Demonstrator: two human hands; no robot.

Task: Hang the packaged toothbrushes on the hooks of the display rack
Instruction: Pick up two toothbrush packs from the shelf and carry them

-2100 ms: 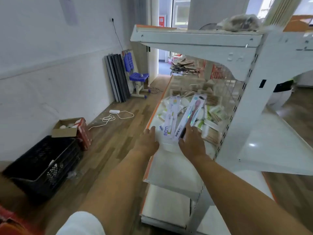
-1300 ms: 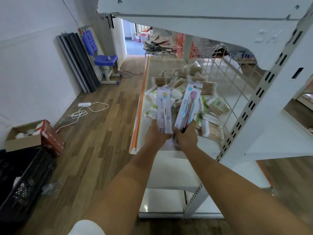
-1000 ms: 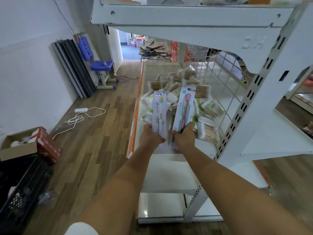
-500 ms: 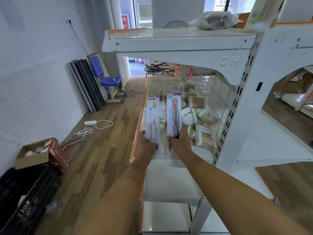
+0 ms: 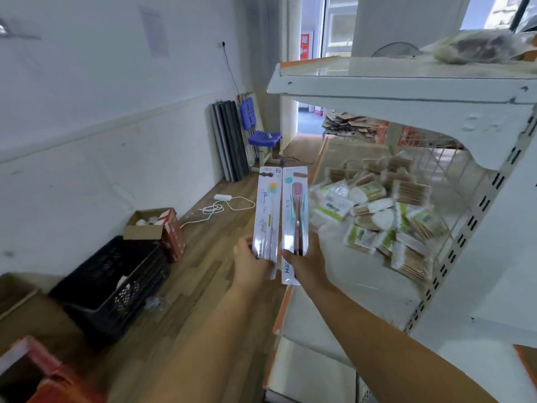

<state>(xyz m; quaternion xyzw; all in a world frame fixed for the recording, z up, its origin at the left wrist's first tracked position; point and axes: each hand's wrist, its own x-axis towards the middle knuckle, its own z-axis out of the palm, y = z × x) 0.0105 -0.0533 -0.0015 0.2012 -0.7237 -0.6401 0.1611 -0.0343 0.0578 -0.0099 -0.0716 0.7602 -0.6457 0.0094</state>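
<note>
Two packaged toothbrushes are held up side by side, well in front of the shelf point(image 5: 343, 289). The white pack point(image 5: 266, 219) is gripped at its bottom end by the left hand point(image 5: 252, 264), with the fingers curled round it. The pink pack point(image 5: 294, 219) is pinched at its bottom end by the right hand point(image 5: 309, 264). Both packs stand upright, tops up, edges almost touching. No hooks can be seen here, only a wire grid point(image 5: 444, 167) behind the piled small packs point(image 5: 377, 210). The hole at each top should be kept free and facing the hook. One pack should be hung at a time, slid on straight and let go only when it hangs.
</note>
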